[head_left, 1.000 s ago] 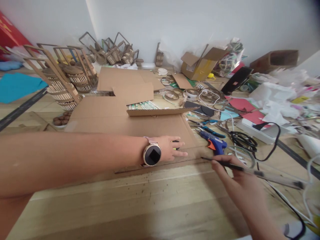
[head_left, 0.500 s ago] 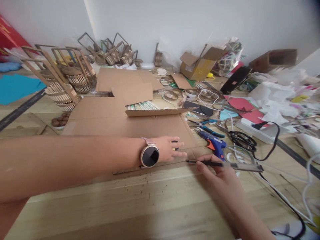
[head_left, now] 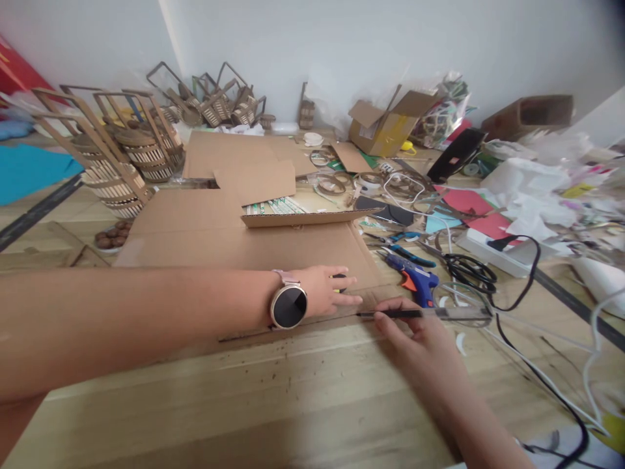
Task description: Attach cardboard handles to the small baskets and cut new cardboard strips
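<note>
My left hand [head_left: 326, 291] lies on a large brown cardboard sheet [head_left: 205, 241] with its fingers stretched and spread. Under those fingers a small black and yellow object [head_left: 338, 284] peeks out, mostly hidden. My right hand [head_left: 410, 329] pinches a slim pen [head_left: 439, 314] with a dark front part and a see-through rear. The pen lies nearly level, its tip at the cardboard's near edge, just right of my left fingertips. A dark line runs along this edge below my left wrist.
Right of the cardboard lie a blue glue gun [head_left: 413, 277], pliers [head_left: 413, 256] and a coiled black cable [head_left: 471, 273]. Small slatted wooden buckets [head_left: 117, 189] stand at the left, beside a bowl of round brown balls [head_left: 113, 234]. An open carton [head_left: 390, 127] stands at the back.
My right hand and the pen have moved slightly left, and the pen's rear end has swung up so it lies more level. My left hand stays on the cardboard; the view has shifted a little.
</note>
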{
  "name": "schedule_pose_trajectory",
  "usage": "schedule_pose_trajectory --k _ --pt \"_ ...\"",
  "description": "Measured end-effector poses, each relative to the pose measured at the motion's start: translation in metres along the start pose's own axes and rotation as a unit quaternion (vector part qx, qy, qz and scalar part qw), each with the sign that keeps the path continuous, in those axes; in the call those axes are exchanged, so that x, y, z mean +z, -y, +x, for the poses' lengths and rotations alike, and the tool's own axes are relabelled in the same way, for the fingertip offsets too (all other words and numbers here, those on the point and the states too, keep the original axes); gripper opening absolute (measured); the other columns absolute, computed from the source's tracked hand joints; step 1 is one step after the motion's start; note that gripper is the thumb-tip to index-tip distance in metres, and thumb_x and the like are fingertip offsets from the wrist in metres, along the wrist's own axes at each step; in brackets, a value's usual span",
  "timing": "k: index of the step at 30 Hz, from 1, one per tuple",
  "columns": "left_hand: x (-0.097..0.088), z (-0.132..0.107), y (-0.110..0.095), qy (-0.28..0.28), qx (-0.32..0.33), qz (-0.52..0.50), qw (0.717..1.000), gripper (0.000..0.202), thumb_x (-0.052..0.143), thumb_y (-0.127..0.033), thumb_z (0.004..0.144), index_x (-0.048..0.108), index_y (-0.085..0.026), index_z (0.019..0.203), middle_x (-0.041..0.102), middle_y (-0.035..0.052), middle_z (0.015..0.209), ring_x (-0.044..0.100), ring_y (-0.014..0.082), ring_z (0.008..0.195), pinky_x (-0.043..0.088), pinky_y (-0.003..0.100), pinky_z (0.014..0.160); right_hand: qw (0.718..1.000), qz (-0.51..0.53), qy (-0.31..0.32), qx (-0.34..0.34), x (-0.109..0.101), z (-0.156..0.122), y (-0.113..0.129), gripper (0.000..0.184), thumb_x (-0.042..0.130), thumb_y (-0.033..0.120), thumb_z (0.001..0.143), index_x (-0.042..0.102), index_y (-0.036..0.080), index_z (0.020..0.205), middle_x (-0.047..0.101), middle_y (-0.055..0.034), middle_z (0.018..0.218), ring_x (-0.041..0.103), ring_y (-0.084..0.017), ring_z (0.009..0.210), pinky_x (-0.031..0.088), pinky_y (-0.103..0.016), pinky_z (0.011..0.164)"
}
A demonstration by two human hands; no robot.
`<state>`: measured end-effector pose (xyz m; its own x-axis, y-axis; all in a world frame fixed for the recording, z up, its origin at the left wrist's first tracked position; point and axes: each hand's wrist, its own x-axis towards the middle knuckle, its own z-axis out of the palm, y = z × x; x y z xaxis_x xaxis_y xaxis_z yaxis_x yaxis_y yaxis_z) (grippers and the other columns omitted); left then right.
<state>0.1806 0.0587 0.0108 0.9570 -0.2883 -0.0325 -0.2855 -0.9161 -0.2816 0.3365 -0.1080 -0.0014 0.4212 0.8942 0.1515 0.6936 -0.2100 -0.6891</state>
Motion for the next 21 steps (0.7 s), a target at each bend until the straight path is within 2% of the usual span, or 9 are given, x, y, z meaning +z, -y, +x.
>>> schedule_pose_trajectory --k 2,5,8,10,12,14,16,21 --pt "-0.001 0.0 0.0 -0.002 0.004 -0.001 1.0 0.03 0.051 -0.013 0.083 0.075 -0.031 0.082 0.057 -0.0129 0.139 0.049 0.0194 0.134 0.033 0.037 0.116 0.999 -0.029 -0.034 0.009 -0.01 0.003 -0.008 0.027 0.054 0.048 0.078 0.065 0.023 0.075 0.071 -0.0055 0.073 0.066 -0.022 0.068 0.048 -0.031 0.057" --pt "-0.001 0.001 0.001 0.003 0.002 -0.008 1.0 0.032 0.052 -0.01 0.08 0.075 -0.033 0.081 0.056 -0.015 0.139 0.047 0.0199 0.135 0.033 0.038 0.117 0.989 -0.112 -0.088 0.042 -0.031 0.006 -0.023 0.031 0.053 0.052 0.074 0.066 0.024 0.077 0.072 -0.0064 0.075 0.06 -0.021 0.053 0.044 -0.033 0.05" --pt "0.0 0.001 0.001 0.017 0.013 0.012 1.0 0.034 0.055 -0.007 0.076 0.076 -0.033 0.081 0.052 -0.0151 0.143 0.047 0.0212 0.136 0.032 0.039 0.118 0.977 -0.173 -0.121 0.03 -0.051 0.006 -0.033 0.031 0.054 0.052 0.073 0.065 0.024 0.08 0.071 -0.0065 0.074 0.054 -0.019 0.046 0.04 -0.034 0.049" --pt "0.003 0.001 0.001 0.008 0.018 0.024 1.0 0.035 0.056 -0.005 0.075 0.076 -0.034 0.08 0.052 -0.015 0.143 0.048 0.0221 0.135 0.033 0.039 0.118 0.971 -0.182 -0.148 0.037 -0.056 0.004 -0.033 0.031 0.054 0.053 0.074 0.064 0.024 0.081 0.07 -0.0062 0.072 0.054 -0.02 0.048 0.039 -0.033 0.049" --pt "0.007 0.001 0.001 -0.02 0.021 0.025 0.999 0.035 0.056 -0.005 0.073 0.075 -0.033 0.076 0.055 -0.0141 0.14 0.05 0.023 0.133 0.035 0.04 0.117 0.971 -0.165 -0.162 0.057 -0.052 0.001 -0.027 0.032 0.055 0.055 0.074 0.063 0.025 0.08 0.069 -0.0055 0.072 0.054 -0.02 0.049 0.039 -0.033 0.048" --pt "0.011 0.001 0.001 -0.051 0.026 0.026 0.998 0.033 0.057 -0.004 0.072 0.075 -0.032 0.071 0.058 -0.0129 0.138 0.052 0.0241 0.131 0.037 0.041 0.115 0.984 -0.113 -0.133 0.045 -0.04 -0.004 -0.017 0.029 0.055 0.054 0.076 0.063 0.025 0.079 0.069 -0.0046 0.072 0.059 -0.021 0.056 0.043 -0.033 0.052" --pt "0.013 0.0 0.002 -0.06 0.032 0.031 0.997 0.03 0.058 -0.005 0.073 0.075 -0.031 0.071 0.058 -0.0124 0.137 0.053 0.025 0.13 0.038 0.042 0.115 0.997 -0.037 -0.066 0.003 -0.022 -0.01 -0.002 0.024 0.056 0.047 0.08 0.064 0.025 0.08 0.07 -0.0042 0.074 0.064 -0.022 0.069 0.049 -0.033 0.061" --pt "0.01 0.001 0.004 -0.012 0.043 0.033 0.998 0.027 0.066 -0.005 0.066 0.075 -0.029 0.075 0.052 -0.0114 0.144 0.047 0.0276 0.134 0.033 0.044 0.118 0.99 0.101 0.092 -0.033 0.017 -0.023 0.036 0.018 0.053 0.037 0.087 0.064 0.022 0.087 0.074 -0.0053 0.086 0.069 -0.02 0.083 0.054 -0.03 0.07"
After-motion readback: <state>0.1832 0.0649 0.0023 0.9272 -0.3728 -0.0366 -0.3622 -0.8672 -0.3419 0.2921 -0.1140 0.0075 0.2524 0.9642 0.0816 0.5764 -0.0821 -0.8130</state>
